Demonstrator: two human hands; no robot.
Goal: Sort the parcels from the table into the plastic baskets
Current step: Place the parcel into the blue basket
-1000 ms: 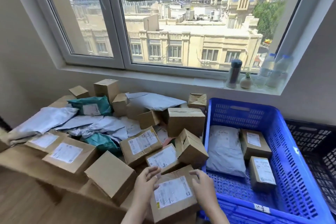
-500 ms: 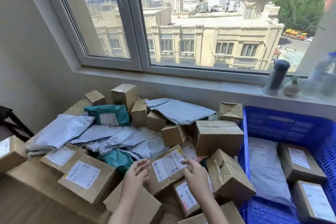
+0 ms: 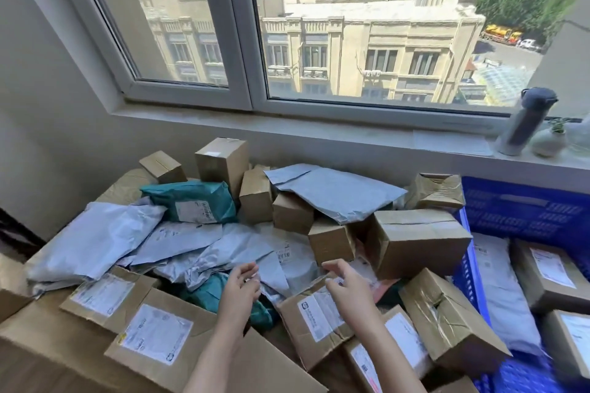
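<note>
The left hand is held over a green bag. Its fingers are softly bent and nothing is held in it. The right hand is held over the far edge of a brown box with a white label. Its fingers are loosely bent too, and nothing is seen gripped. Whether the box is touched cannot be told. Just past both hands, soft grey bags are piled up. More brown boxes are heaped behind them. To the right, a blue basket is set beside the heap. One big grey parcel and some labelled boxes are laid in it. Farther back, a dark bottle is stood on the window sill.
</note>
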